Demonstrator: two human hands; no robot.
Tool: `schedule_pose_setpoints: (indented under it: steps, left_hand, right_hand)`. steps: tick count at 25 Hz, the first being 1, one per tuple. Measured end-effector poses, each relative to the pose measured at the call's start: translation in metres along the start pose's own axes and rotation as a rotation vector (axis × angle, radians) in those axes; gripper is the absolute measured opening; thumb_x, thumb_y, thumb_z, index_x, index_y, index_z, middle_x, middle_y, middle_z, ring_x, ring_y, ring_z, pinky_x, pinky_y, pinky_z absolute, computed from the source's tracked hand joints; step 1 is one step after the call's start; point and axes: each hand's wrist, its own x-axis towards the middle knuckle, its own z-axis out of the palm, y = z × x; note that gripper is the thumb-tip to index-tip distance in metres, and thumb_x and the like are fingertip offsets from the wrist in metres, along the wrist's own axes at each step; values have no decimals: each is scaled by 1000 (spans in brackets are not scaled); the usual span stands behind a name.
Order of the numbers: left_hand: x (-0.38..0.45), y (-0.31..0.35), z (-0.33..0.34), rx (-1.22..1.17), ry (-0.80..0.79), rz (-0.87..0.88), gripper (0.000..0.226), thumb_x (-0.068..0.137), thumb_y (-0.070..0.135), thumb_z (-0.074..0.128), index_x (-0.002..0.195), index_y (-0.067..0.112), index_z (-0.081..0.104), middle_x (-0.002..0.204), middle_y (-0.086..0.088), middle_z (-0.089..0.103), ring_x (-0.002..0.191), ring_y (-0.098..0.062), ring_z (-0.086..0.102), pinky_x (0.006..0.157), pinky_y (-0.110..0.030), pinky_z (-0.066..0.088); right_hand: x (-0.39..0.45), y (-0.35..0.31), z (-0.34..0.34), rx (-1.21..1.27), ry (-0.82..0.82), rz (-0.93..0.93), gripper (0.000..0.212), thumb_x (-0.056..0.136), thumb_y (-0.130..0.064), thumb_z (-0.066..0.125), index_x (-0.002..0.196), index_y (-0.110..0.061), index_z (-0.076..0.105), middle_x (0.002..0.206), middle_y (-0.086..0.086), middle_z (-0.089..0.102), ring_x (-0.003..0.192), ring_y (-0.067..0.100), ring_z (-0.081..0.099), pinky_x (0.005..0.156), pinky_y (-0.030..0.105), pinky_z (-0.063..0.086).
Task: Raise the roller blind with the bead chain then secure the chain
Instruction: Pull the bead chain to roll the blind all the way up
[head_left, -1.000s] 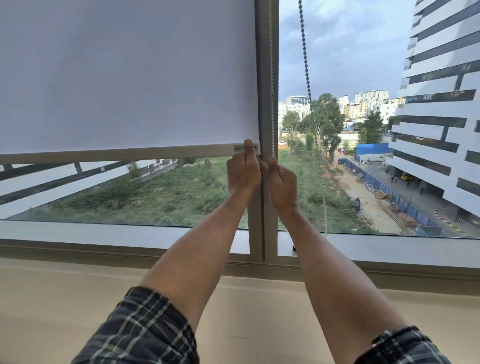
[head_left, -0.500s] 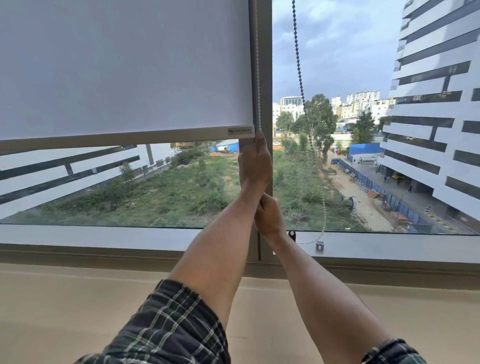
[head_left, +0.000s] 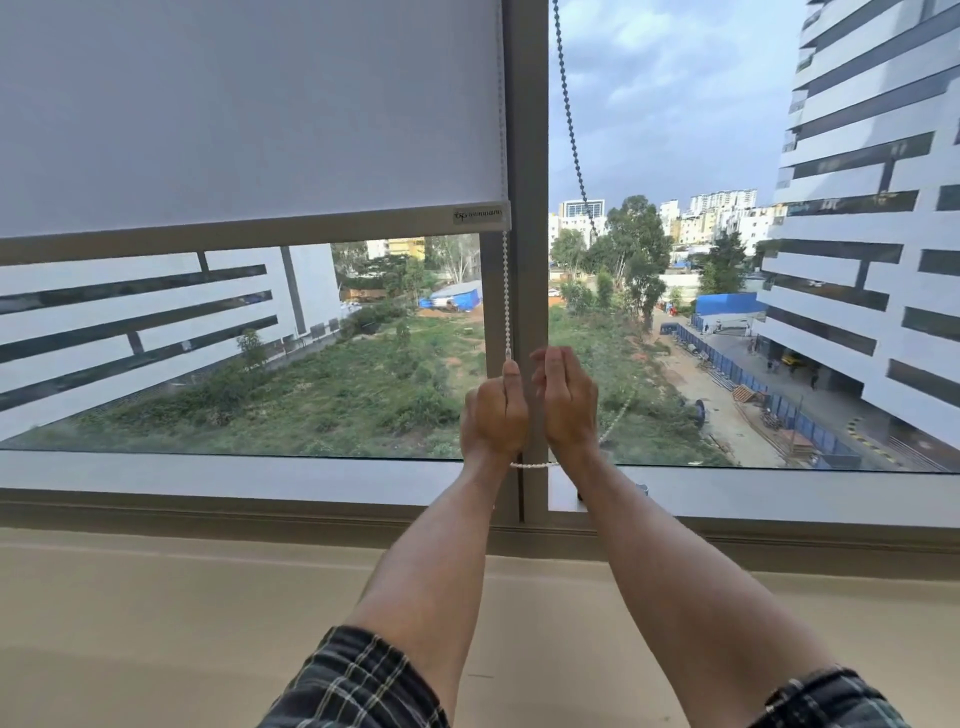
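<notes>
Gripping the white bead chain (head_left: 506, 296), the left hand (head_left: 493, 415) is curled into a fist at the lower middle of the frame, thumb pressed on top where the strand enters it. That strand of small round beads runs straight up along the edge of the roller blind (head_left: 249, 109) to its bottom rail (head_left: 249, 234), a flat grey-beige bar carrying a small printed label at its right end. The blind itself is smooth, matte, pale grey fabric filling the upper left of the frame; its rail hangs roughly a third of the way down the window. Just right of the fist, the right hand (head_left: 566, 400) is loosely cupped, fingers bent and parted; whether it has hold of anything cannot be told. A short slack loop of the white beads sags between the two wrists, just above the sill. Both hands sit in front of the vertical window mullion (head_left: 527, 156), a straight grey metal post. A second, darker bead chain (head_left: 569, 114) slants down across the glass pane at upper right. Along the bottom, the flat beige ledge (head_left: 156, 623) is smooth and bare-looking, and dark plaid sleeves (head_left: 358, 680) are rolled up on both forearms.
</notes>
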Motion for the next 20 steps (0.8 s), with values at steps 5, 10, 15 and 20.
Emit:
schedule_pose_setpoints:
  steps: [5, 10, 15, 20]
  left_hand:
    - [-38, -14, 7, 32, -46, -113, 69, 106, 48, 30, 45, 15, 31, 38, 7, 34, 33, -10, 33, 43, -28, 18]
    - [-44, -17, 11, -30, -56, -222, 63, 102, 49, 27, 48, 17, 33, 46, 1, 38, 45, -21, 36, 50, -34, 25]
    - [-44, -24, 10, -89, -93, -199, 57, 100, 45, 29, 51, 17, 31, 46, 3, 36, 45, -17, 30, 51, -34, 22]
    - [-41, -35, 2, 51, -1, -51, 47, 97, 33, 31, 60, 8, 48, 55, -4, 49, 54, -25, 48, 52, -40, 32]
  right_hand:
    - [42, -57, 22, 356, -301, 180, 55, 106, -53, 38, 99, -9, 71, 65, 8, 63, 53, 20, 56, 51, 27, 45]
    - [23, -57, 37, 449, -446, 378, 62, 94, -75, 41, 58, -25, 47, 50, -9, 31, 39, 9, 20, 40, 17, 19]
    - [12, -53, 37, 472, -372, 242, 58, 102, -59, 46, 54, -29, 30, 46, -13, 29, 36, 7, 19, 36, 17, 17]
    - [11, -48, 33, 401, -282, 118, 59, 107, -43, 45, 52, -28, 31, 46, -14, 28, 39, 7, 21, 38, 20, 17]
